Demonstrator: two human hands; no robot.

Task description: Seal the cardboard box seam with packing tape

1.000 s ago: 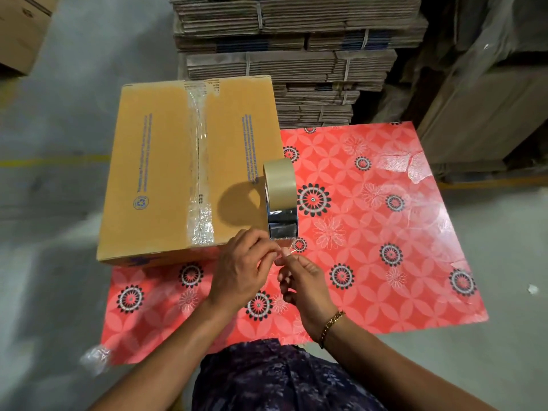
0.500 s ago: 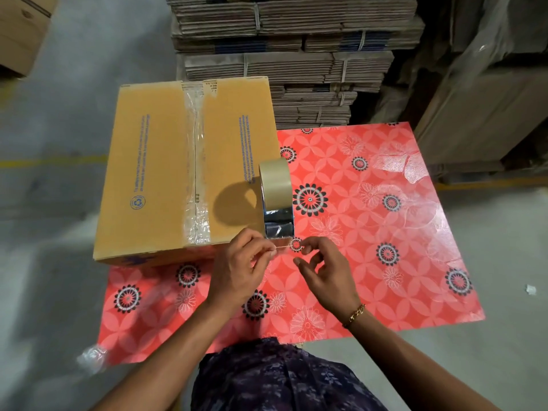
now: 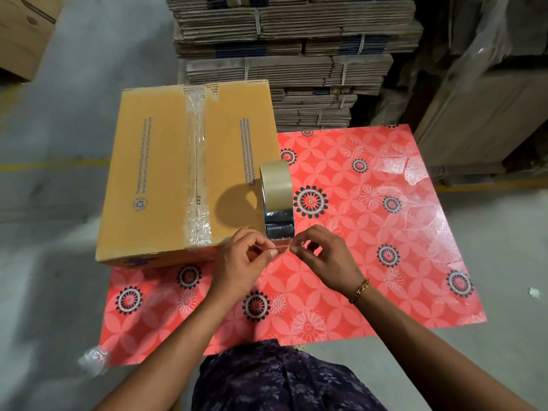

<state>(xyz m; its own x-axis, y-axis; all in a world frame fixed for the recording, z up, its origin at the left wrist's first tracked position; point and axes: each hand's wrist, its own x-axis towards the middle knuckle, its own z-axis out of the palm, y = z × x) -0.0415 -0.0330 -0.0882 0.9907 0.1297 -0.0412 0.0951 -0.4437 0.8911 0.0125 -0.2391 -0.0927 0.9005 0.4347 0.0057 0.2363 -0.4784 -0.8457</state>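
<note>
A closed cardboard box point(image 3: 154, 173) stands on the left part of a red patterned table point(image 3: 370, 262). Clear tape point(image 3: 196, 173) runs along its middle seam from the far edge to the near edge. A roll of packing tape point(image 3: 275, 188) hangs upright at the box's right near corner, off a short strip pulled from it. My left hand point(image 3: 243, 262) pinches the strip's left end and my right hand point(image 3: 323, 256) pinches its right end, just below the roll.
Bundled flat cartons point(image 3: 296, 54) are stacked behind the table. More cardboard stands at the right point(image 3: 480, 114) and top left point(image 3: 23, 34). Stuck pieces of clear tape point(image 3: 397, 167) lie on the table's far right. Grey floor surrounds the table.
My hands have drawn apart sideways, stretching the tape's free end between them. The right hand moved right and up. The roll stayed by the box corner.
</note>
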